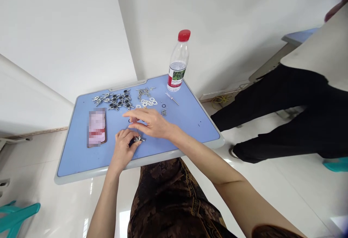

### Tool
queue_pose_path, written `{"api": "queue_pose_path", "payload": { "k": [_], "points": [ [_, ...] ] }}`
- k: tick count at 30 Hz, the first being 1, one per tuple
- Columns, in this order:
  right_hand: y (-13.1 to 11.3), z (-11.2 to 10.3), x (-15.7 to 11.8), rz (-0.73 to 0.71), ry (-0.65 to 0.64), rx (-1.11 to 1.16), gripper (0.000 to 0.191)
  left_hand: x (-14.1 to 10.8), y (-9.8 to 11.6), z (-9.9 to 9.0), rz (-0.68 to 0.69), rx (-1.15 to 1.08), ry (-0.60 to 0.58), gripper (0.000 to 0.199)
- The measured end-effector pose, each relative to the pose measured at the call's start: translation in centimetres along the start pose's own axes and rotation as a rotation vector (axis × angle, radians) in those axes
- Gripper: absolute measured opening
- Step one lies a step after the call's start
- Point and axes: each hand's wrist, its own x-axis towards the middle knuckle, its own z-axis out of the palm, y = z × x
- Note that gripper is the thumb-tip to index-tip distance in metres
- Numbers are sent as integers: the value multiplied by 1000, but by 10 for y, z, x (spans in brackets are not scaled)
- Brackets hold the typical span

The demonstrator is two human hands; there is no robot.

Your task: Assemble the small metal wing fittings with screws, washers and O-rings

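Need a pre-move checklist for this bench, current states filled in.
1. Left hand on the small shiny silver metal part: ok.
2. Right hand holding anything: cannot tell, detail too small.
3. Thin tool with pale handle and metal shaft lying apart from both hands: ok.
4. White flat plates with holes separated: not ok, several overlap.
5. Clear plastic bottle with red cap upright and capped: ok.

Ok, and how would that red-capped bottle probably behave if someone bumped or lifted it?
The bottle might tip if pushed near its cap, being tall and narrow. It should feel bottom-heavy, since the clear liquid sits in its lower part. Its thin-looking transparent walls would probably flex under a firm squeeze.
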Motion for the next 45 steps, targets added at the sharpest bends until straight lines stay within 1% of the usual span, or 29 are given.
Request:
{"api": "queue_pose_path", "payload": {
  "k": [2,4,7,10,13,16,22,26,28,31,34,38,41,43,45],
  "points": [
    [0,-1,-1,-11,-30,17,33,1,-1,-1,4,-22,-15,7],
    [1,-1,-1,2,-31,12,36,2,-2,-2,12,-42,-31,7],
    [3,-3,0,24,-19,0,35,2,-2,-3,13,-42,-27,8],
    [1,-6,1,41,-57,20,34,1,-1,-1,10,-21,-5,9],
    [-2,-8,2,15,-87,64,31,0,0,0,14,-2,15,10],
    [-2,-8,2,-5,-70,66,26,0,-1,1,2,-1,30,14],
    [1,-4,1,32,-42,-37,25,1,1,-1,3,-18,30,7],
    [-1,-2,0,49,-3,-87,25,1,2,-1,-5,-28,42,8],
    [-2,-5,-1,31,-2,-58,27,1,2,-1,-5,-38,40,9],
    [-3,-10,-3,-8,-23,66,34,1,1,-1,-13,-39,34,9],
    [-2,-13,-4,11,-12,117,37,0,0,-1,-18,-33,34,9],
    [-1,-6,-4,24,47,-26,27,1,0,0,-1,-41,44,8],
    [-4,0,-3,16,72,-152,25,1,-1,0,-7,-40,46,7],
    [-7,2,-3,24,64,-220,27,1,-1,0,-10,-32,46,7],
    [-10,0,-3,28,17,-233,30,1,-1,0,-8,-21,49,6]
  ]
}}
